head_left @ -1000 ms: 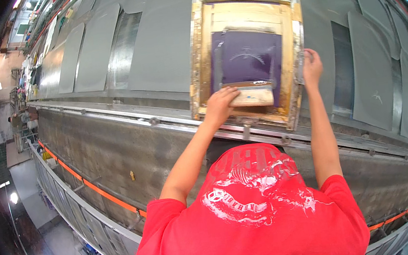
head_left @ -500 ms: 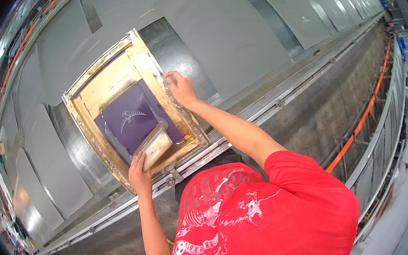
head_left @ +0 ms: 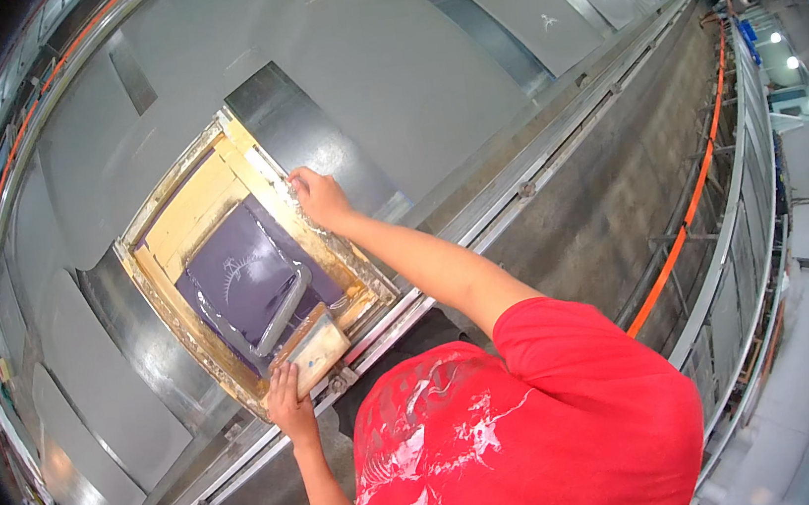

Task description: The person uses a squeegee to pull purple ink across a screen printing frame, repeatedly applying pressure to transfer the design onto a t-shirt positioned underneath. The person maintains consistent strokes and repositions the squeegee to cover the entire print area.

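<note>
A screen-printing frame [head_left: 172,179] with pale wooden edges and yellowish tape lies flat on the long grey table. Inside it is a dark purple panel [head_left: 244,261] with a small light curved design. My left hand [head_left: 288,405] grips the end of a wood-handled squeegee [head_left: 316,350], tilted at the frame's near end. Just beyond the squeegee, a glossy grey ridge of ink [head_left: 284,314] lies across the panel. My right hand [head_left: 321,199] is closed at the frame's right edge, its fingertips on the rim.
Grey sheets [head_left: 376,86] cover the table, with shiny metal strips [head_left: 306,129] between them. A metal rail [head_left: 482,229] runs along the near edge. An orange hose or cable [head_left: 686,230] follows the walkway railing at the right.
The squeegee has come back off the panel toward the frame's near edge, leaving the ink ridge exposed. My right hand remains at the frame's edge. The whole view has shifted slightly.
</note>
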The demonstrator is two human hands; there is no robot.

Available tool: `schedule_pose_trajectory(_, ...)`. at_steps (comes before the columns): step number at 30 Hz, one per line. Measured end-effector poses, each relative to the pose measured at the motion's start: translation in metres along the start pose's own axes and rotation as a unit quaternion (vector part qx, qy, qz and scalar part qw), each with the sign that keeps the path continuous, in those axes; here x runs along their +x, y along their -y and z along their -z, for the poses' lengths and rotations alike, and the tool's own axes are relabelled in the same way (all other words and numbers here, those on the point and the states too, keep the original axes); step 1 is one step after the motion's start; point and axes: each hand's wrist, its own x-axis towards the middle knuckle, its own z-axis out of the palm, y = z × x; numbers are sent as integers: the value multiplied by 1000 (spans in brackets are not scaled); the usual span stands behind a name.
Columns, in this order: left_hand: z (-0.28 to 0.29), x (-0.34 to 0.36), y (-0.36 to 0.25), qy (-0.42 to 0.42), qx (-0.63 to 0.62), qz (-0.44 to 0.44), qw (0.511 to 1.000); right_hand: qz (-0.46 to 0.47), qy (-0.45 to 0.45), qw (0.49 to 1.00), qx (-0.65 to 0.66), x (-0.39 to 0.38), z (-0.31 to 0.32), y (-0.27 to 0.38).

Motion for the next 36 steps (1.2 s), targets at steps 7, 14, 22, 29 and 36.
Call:
schedule_pose_trajectory(7, -8, 50, 47, -8, 80, -19, 997, 82, 86, 965, -233, 2, 17, 15)
schedule_pose_trajectory(14, 33, 232, 94, 54, -24, 120, 991, 365, 205, 882, -218, 13, -25, 94)
schedule_pose_trajectory(22, 5, 195, 106, 19, -39, 18, 999, 350, 208, 894, -186, -40, -63, 33)
schedule_pose_trajectory(29, 18, 128, 72, 71, -37, -25, 996, 255, 279, 907, -188, -118, -6, 47)
schedule_pose_trajectory(36, 30, 267, 97, 50, 18, 10, 999, 311, 179, 911, -204, 19, -48, 60)
